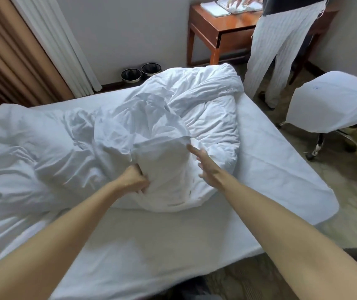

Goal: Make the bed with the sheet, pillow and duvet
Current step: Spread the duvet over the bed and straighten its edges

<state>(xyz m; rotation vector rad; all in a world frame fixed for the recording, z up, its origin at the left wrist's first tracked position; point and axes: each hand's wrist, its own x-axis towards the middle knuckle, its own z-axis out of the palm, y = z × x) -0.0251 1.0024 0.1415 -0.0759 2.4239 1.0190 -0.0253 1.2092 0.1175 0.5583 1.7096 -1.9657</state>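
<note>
A crumpled white duvet (205, 109) lies heaped in the middle of the bed (281, 169), partly wrapped in its thin white cover (130, 126). My left hand (135, 179) grips a bunched fold of the cover at the near side of the heap. My right hand (203, 163) is stretched out with straight fingers, touching the right flank of the covered bundle. A white sheet (10, 159) lies rumpled across the left half of the mattress. I see no pillow that I can tell apart from the bedding.
Another person (281, 50) in striped trousers stands at a wooden desk (216, 29) beyond the bed's far right corner. A chair draped in white cloth (333, 100) stands on the right. Two black bins (140, 73) sit by the wall, curtains (32, 50) at left.
</note>
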